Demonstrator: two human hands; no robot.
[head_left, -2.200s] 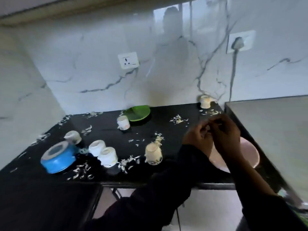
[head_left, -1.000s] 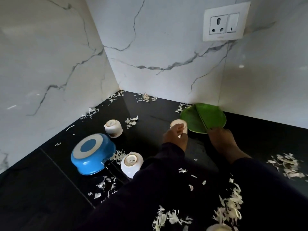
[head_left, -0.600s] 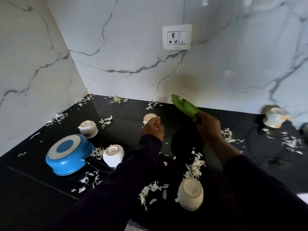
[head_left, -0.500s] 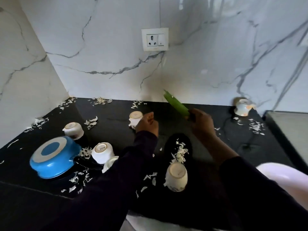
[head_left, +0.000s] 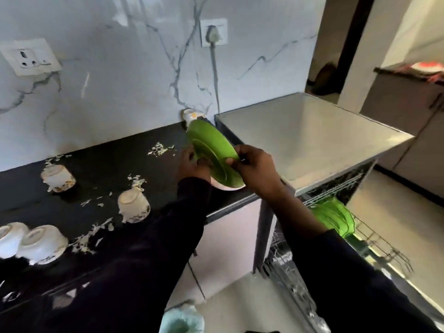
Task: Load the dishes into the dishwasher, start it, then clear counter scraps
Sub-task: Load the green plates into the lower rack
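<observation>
Left of the dishwasher (head_left: 312, 140), upturned cups (head_left: 133, 205) and scraps (head_left: 161, 150) lie on the black counter (head_left: 108, 164). Above its near edge, the left hand (head_left: 194, 164) and right hand (head_left: 254, 167) both grip a tilted green plate (head_left: 211, 150). More green plates (head_left: 334, 217) stand in the dishwasher's pulled-out rack (head_left: 374, 239).

left hand (head_left: 192, 164) partly hidden behind green plate (head_left: 211, 155); rack plates (head_left: 336, 217) blurred, count unclear; leftmost cup (head_left: 9, 239) cut by frame edge.

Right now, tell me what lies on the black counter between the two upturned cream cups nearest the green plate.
In the head view, between the back cream cup and the front cream cup, only bare black counter with white scraps.
</observation>
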